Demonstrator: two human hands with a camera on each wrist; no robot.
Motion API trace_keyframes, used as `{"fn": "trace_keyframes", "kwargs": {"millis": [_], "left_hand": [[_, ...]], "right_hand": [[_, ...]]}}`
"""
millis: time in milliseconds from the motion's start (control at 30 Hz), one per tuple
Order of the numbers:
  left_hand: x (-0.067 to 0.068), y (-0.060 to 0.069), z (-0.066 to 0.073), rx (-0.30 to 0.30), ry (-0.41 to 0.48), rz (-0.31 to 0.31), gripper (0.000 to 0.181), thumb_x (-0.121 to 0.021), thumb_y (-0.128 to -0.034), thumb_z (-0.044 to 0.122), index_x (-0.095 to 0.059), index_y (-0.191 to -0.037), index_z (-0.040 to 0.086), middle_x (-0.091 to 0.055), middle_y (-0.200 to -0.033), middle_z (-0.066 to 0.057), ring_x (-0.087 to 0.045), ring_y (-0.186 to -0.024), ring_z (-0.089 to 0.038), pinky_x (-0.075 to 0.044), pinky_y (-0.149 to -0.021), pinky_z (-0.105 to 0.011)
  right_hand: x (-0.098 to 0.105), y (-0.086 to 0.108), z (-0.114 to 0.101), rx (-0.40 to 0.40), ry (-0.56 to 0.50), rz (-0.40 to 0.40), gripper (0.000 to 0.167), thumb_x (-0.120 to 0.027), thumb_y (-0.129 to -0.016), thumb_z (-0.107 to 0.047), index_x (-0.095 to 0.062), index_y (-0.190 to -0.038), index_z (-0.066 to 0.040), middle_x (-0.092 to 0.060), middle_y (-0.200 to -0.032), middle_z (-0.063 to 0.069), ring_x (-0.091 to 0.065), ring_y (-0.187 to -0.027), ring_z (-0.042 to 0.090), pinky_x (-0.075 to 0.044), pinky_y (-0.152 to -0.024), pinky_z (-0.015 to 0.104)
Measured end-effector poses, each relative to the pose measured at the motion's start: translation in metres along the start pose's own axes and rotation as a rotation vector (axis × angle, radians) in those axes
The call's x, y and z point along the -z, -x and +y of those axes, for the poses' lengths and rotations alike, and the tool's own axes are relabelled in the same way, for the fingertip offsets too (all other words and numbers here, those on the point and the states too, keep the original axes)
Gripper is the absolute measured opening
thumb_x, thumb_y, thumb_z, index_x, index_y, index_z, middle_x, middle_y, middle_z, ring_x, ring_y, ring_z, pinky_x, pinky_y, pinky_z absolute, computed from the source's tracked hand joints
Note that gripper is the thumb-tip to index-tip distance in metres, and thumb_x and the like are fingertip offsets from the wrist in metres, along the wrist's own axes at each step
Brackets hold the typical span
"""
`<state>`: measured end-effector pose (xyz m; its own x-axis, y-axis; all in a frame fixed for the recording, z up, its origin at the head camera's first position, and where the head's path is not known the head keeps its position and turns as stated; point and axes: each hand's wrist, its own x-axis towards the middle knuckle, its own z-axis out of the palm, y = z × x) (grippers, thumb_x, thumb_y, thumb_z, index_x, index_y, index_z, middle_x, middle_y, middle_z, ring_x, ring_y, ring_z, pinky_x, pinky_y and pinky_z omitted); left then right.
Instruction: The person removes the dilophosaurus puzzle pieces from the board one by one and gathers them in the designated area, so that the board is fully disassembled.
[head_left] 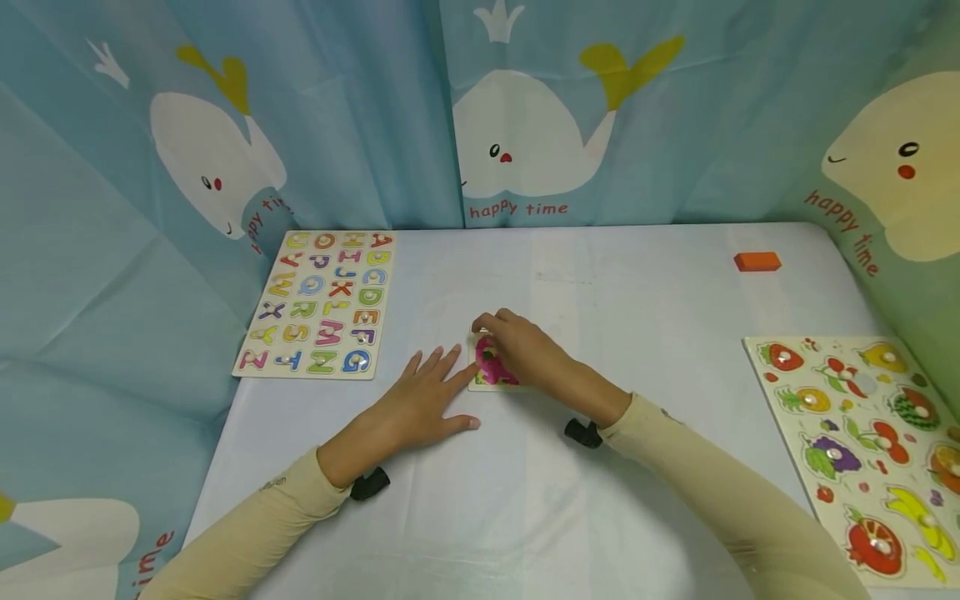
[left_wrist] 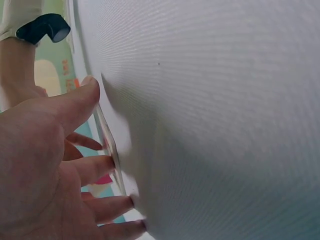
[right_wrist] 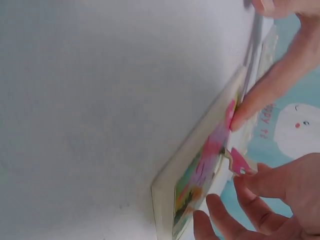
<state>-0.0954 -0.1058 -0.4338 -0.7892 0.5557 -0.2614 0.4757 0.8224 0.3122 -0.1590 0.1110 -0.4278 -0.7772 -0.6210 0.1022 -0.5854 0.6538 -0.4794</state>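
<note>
The small puzzle board (right_wrist: pixel 165 192) is the thing to look at: it lies flat on the white table (head_left: pixel 480 517), and both hands are at it. Right hand (head_left: pixel 528 350) is over it, thumb and finger pinching a little pink piece (right_wrist: pixel 240 161), which sits tilted up at the picture surface. Left hand (head_left: pixel 427 404) isn't grasping anything, fingers spread, index fingertip at the board's left edge, kinda looks like it's steadying it.

So I'd call this the piece-handling step, but honestly can't tell if that piece is coming out or going in. Either way, imo the next move calls for a light, level pinch plus the left finger bracing the board so it doesn't skid.

Rest of the stuff, going by that board: letter board (head_left: pixel 271 368) off to its left, fruit board (head_left: pixel 847 492) well to its right, orange block (head_left: pixel 757 262) further back on the right.
</note>
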Motion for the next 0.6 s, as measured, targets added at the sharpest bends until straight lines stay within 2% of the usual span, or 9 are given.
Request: {"fn": "trace_keyframes", "kwargs": {"millis": [100,200,333,467,600], "left_hand": [[0.000,0.000,0.000,-0.003,0.004,0.004,0.084,-0.064,-0.0991,0.062,-0.037,-0.166,0.019,-0.024,-0.174,-0.018,-0.020,-0.160,-0.044,-0.013,-0.129,-0.064],[0.000,-0.001,0.000,-0.006,0.004,0.003,0.084,-0.064,-0.0992,0.062,-0.036,-0.166,0.019,-0.024,-0.174,-0.018,-0.020,-0.160,-0.044,-0.013,-0.129,-0.064],[-0.002,-0.002,-0.002,-0.002,-0.007,0.002,0.085,-0.063,-0.0989,0.063,-0.036,-0.166,0.019,-0.024,-0.174,-0.018,-0.020,-0.161,-0.044,-0.013,-0.129,-0.064],[-0.003,-0.002,-0.002,0.004,-0.007,0.001,0.085,-0.063,-0.0987,0.063,-0.036,-0.166,0.020,-0.024,-0.174,-0.018,-0.020,-0.161,-0.043,-0.013,-0.129,-0.063],[-0.003,-0.002,-0.001,0.008,0.009,0.000,0.085,-0.065,-0.0982,0.062,-0.036,-0.166,0.021,-0.024,-0.174,-0.018,-0.019,-0.161,-0.043,-0.012,-0.129,-0.063]], "right_hand": [[-0.001,0.001,-0.002,-0.022,0.021,0.015,0.027,-0.065,-0.102,0.001,-0.065,-0.128,-0.007,-0.067,-0.106,0.014,-0.071,-0.095,0.026,-0.063,-0.087,0.040],[0.000,0.001,-0.002,-0.076,0.020,0.016,0.031,-0.063,-0.104,-0.001,-0.063,-0.134,-0.010,-0.069,-0.114,0.013,-0.072,-0.102,0.027,-0.062,-0.090,0.041],[0.006,0.003,0.000,-0.157,-0.045,0.024,0.034,-0.064,-0.104,-0.005,-0.060,-0.138,-0.010,-0.071,-0.121,0.012,-0.071,-0.110,0.027,-0.060,-0.097,0.044],[0.022,0.010,0.006,-0.192,-0.119,0.073,0.025,-0.066,-0.103,-0.006,-0.066,-0.128,-0.005,-0.074,-0.118,0.012,-0.069,-0.110,0.028,-0.058,-0.098,0.046],[0.043,0.021,0.022,-0.195,-0.135,0.132,0.017,-0.065,-0.104,-0.003,-0.070,-0.120,-0.002,-0.075,-0.113,0.013,-0.070,-0.106,0.030,-0.058,-0.095,0.048]]}}
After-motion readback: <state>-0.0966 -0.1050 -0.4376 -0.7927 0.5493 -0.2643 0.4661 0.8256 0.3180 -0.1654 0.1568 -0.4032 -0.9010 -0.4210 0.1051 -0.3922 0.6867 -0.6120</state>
